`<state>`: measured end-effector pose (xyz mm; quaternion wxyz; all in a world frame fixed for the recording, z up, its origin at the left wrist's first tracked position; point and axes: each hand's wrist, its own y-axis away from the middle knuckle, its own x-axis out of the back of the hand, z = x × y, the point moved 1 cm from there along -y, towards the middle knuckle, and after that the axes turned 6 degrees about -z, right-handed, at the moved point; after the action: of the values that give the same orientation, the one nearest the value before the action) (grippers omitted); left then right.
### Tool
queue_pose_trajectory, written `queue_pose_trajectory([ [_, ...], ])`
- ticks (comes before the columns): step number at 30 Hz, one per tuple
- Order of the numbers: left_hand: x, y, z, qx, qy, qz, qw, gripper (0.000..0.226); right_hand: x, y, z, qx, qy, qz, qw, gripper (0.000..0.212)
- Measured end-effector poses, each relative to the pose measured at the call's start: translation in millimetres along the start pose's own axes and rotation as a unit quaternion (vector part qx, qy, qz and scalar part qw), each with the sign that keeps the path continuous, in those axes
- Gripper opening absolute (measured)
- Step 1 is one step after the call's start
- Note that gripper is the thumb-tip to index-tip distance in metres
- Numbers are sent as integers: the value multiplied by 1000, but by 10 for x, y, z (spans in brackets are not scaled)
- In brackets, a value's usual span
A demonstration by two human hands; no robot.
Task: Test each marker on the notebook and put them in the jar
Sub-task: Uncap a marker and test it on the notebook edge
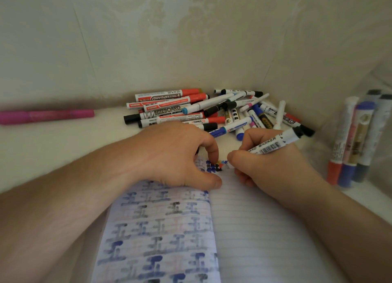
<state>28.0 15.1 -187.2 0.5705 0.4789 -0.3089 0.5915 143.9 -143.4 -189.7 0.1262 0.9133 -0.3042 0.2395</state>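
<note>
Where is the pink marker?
The pink marker lies alone at the far left of the head view, by the wall, left of the marker pile and away from both hands.

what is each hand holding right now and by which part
The right hand holds a whiteboard marker low on its barrel, near the tip. The left hand holds nothing; it presses on the notebook.

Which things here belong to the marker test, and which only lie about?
Belong:
right hand gripping whiteboard marker
left hand holding down notebook
marker pile
clear jar with markers

Lying about:
pink marker, apart at the left
</note>
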Motion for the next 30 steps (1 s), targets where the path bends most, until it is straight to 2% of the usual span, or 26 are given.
queue_pose_trajectory([
  [5, -4, -13, 0, 4, 4, 1, 1000, 42, -8, 6, -7, 0, 13, 9, 1000, 20],
  [14, -4, 0, 0, 2, 4, 4, 1000, 42, -5, 9, 4, 1, 5, 2, 1000, 23],
  [19, 3, -4, 1, 2, 4, -6, 1000, 45, 4, -15, 21, -7, -37, 5, 999, 26],
  [25, 0, 19, 5, 5, 7, -4, 1000, 46, -9, -5, 16, -3, -3, -4, 1000, 23],
  [27, -9, 30, 3, 10, 8, 6, 1000, 50, 8, -39, 41, -2, -62, -5, 998, 32],
  [30, -15, 50, 5, 4, 39, 52, 998, 47, 88, -84, 95, 16, -225, -23, 974, 43],
])
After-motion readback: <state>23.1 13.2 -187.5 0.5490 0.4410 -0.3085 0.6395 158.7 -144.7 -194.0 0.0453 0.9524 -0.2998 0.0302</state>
